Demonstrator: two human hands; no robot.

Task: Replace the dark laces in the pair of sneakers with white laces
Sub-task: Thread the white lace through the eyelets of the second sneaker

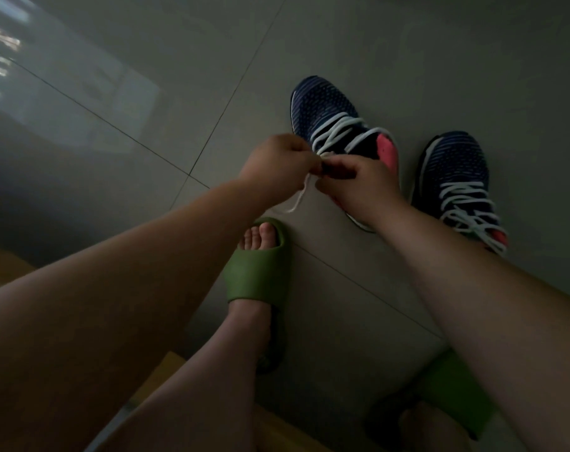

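— Grey floor tiles (211, 76), dim light. Where are the sneakers?

— Side by side on the floor; the right sneaker (456, 177) is laced white. At the left sneaker (329, 109), the left hand (277, 164) and right hand (358, 184) each pinch its white lace (335, 132).

— And the feet?

— Green slides (257, 272).

I see two navy knit sneakers on the grey tiled floor (326, 44): the white-laced left sneaker (329, 112) at twelve o'clock, the right sneaker (456, 168) at two. My left hand (277, 164) and right hand (358, 187) meet over the left sneaker's white lace (334, 132); a green foam slide (260, 269) lies at six.
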